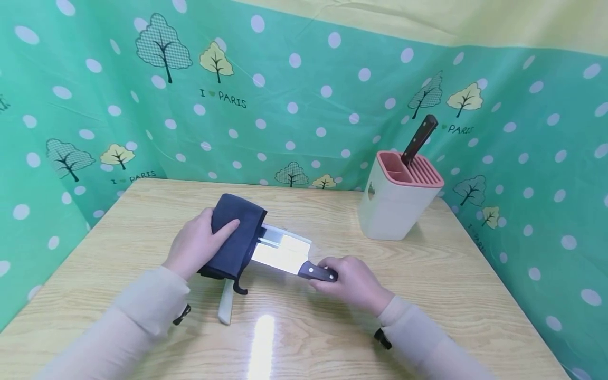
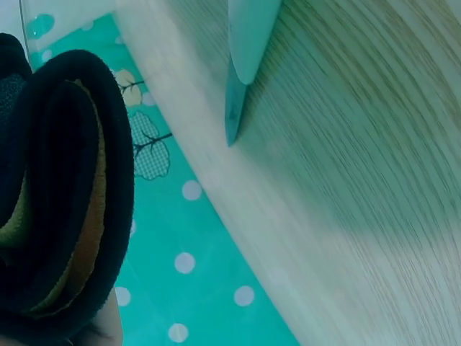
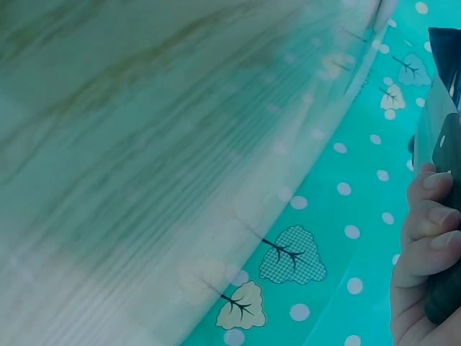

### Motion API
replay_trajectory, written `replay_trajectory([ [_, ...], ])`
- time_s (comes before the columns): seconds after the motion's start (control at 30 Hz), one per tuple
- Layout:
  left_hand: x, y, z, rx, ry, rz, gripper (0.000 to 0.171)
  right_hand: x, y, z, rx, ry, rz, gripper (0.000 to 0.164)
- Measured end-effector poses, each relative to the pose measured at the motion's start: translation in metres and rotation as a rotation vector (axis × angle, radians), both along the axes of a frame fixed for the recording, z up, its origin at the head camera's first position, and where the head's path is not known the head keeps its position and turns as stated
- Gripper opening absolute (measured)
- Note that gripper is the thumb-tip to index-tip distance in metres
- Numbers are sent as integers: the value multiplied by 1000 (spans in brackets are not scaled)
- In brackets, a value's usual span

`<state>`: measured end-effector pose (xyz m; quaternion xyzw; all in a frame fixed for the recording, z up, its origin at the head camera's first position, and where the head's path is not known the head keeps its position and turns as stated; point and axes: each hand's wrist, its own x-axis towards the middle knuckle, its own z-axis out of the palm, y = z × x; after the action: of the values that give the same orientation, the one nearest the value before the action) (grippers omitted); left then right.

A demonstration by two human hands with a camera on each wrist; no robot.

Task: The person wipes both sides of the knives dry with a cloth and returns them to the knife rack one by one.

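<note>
A cleaver with a broad shiny blade [image 1: 281, 250] and a dark riveted handle [image 1: 317, 272] is held level above the wooden table. My right hand [image 1: 351, 279] grips its handle, fingers curled round it, as the right wrist view also shows at the edge. My left hand [image 1: 201, 243] holds a folded dark navy cloth [image 1: 239, 232], thumb on top; the blade's far end is hidden in it. Brownish layers show inside the cloth's folds [image 2: 86, 216] in the left wrist view. A pale-handled thing, apparently a knife [image 1: 226, 303], lies below the cloth, partly covered.
A white knife block [image 1: 394, 211] with a pink slotted top stands at the back right, with a dark-handled knife [image 1: 419, 138] in it. A green dotted curtain [image 1: 304, 95] hangs behind and beside the wooden table [image 1: 309, 338].
</note>
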<state>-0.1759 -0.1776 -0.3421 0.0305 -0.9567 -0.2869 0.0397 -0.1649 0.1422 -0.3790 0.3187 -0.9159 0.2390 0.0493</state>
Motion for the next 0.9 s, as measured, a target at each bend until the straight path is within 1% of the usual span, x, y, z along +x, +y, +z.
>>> replay_trajectory([
  [0.27,-1,-7,0,-6,5,-7,87,1,9,1,36,49,-2,28],
  [0.4,0,-9,-1,-4,5,-8,86,1,12,1,37,66,16,29],
  [0.57,0,-8,-1,2,-3,-13,89,2,14,1,38,66,26,30],
  [0.9,2,-5,-2,8,0,-16,86,6,15,0,45,88,7,31],
])
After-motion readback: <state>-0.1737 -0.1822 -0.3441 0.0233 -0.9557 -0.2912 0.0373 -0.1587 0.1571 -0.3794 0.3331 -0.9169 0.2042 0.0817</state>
